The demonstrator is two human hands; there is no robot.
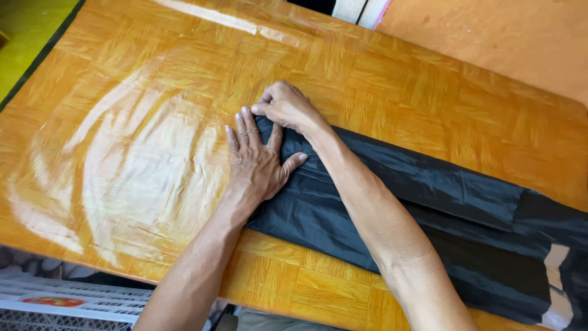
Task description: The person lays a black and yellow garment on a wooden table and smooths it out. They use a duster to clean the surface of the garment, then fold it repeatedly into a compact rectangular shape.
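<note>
A dark grey folded garment (429, 208) lies lengthwise across a glossy orange wooden table (153, 92), running from the table's middle to the right edge. My left hand (254, 159) rests flat, fingers spread, on the garment's left end. My right hand (285, 107) sits just beyond it, fingers curled and pinching the garment's far left corner against the table. My right forearm lies along the cloth and covers part of it.
A white plastic lattice crate (67, 300) sits below the table's near edge at lower left. An orange wall or floor surface (520, 37) lies beyond the table at upper right. A green surface (24, 24) shows at upper left.
</note>
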